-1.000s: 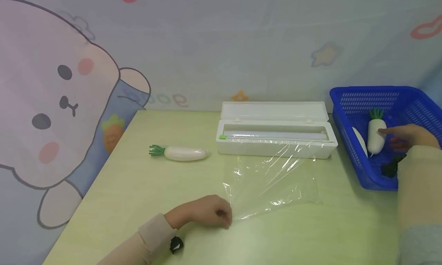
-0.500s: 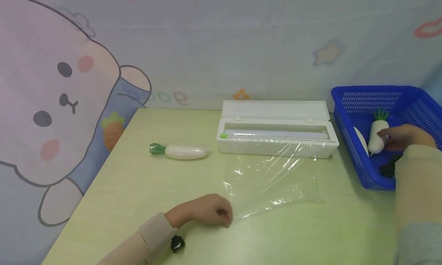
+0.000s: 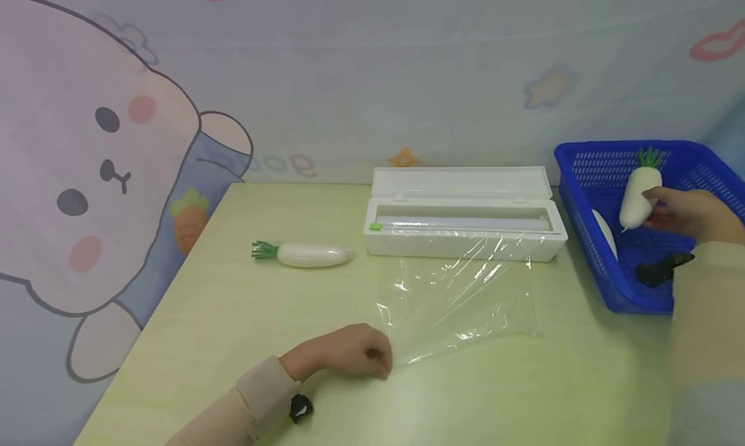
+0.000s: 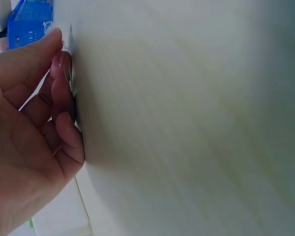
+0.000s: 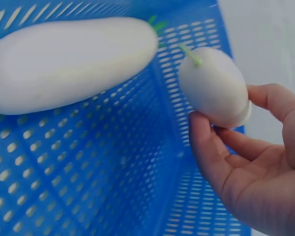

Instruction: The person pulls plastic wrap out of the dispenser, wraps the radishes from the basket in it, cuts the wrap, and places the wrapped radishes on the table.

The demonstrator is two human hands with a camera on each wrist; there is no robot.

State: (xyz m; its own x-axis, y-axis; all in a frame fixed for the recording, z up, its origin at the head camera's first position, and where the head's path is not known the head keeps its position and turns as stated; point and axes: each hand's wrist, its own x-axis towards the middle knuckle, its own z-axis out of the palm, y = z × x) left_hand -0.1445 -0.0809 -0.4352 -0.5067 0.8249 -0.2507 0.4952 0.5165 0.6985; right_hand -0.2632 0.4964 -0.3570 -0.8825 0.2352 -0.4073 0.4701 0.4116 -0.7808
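Note:
My left hand [image 3: 356,350] rests on the table and pinches a corner of clear cling film [image 3: 454,297], as the left wrist view also shows. The film stretches from a roll in a white dispenser box [image 3: 465,247] with its lid up. Over the blue basket [image 3: 584,239], my right hand [image 3: 695,214] grips a white radish [image 3: 637,194] with green leaves between thumb and fingers. In the right wrist view, this radish [image 5: 211,81] is seen by its root end. Another radish [image 5: 73,64] lies in the basket, mostly hidden by its wall in the head view.
On the left of the table [image 3: 233,342] lies a third radish [image 3: 314,254], with a glossy surface like wrapping. A green slider [image 3: 376,226] sits at the left of the box's front edge. A patterned curtain [image 3: 372,77] hangs behind.
My right hand has closed its fingers round the radish in the basket and lifted it slightly, away from me. The left hand and film have stayed in place.

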